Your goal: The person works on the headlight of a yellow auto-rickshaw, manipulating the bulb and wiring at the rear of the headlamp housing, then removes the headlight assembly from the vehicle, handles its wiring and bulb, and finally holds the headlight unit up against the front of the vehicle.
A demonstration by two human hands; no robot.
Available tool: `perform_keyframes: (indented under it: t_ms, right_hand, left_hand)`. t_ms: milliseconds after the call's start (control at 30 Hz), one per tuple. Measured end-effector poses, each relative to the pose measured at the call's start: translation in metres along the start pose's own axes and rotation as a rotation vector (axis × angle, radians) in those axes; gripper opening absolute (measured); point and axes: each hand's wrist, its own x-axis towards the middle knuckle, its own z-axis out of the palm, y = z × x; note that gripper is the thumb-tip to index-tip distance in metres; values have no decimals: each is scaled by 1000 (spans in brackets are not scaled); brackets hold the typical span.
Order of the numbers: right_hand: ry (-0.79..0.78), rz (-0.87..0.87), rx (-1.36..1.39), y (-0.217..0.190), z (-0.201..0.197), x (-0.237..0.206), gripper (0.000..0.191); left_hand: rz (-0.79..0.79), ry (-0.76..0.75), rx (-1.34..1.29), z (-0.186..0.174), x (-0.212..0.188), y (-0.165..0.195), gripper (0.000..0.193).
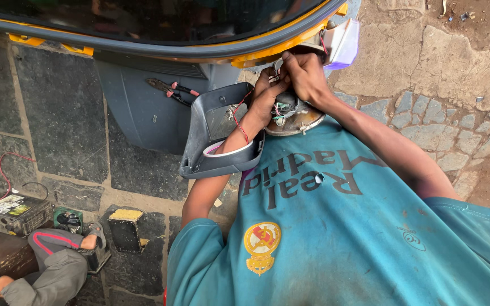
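Observation:
My left hand point(266, 95) and my right hand point(306, 72) meet at the back of a round chrome headlamp point(296, 123), just under the yellow-trimmed front of a vehicle point(267, 54). Both pinch the small wires and socket point(283, 106) at the lamp's rear. A thin red wire point(239, 123) runs down along my left wrist. A grey plastic lamp housing point(208, 133) hangs around my left forearm. My teal shirt point(336, 226) fills the lower right.
Red-handled pliers point(170, 88) lie on the grey vehicle panel point(137, 113). Another person's leg in grey trousers point(58, 266) sits at bottom left beside a metal box point(12, 212) and a black block with a yellow top point(126, 226). Stone paving lies all around.

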Motion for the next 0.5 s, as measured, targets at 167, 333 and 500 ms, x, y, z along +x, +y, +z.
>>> perform_keyframes:
  t_ms: [167, 333, 500]
  right_hand:
    - [50, -33, 10, 9, 10, 10, 44]
    - [61, -75, -98, 6, 8, 8, 43]
    - [45, -110, -137, -16, 3, 0, 47]
  left_hand:
    - [45, 16, 46, -2, -3, -2, 38]
    - [22, 15, -9, -2, -6, -7, 32]
    - [-4, -36, 16, 6, -8, 8, 26]
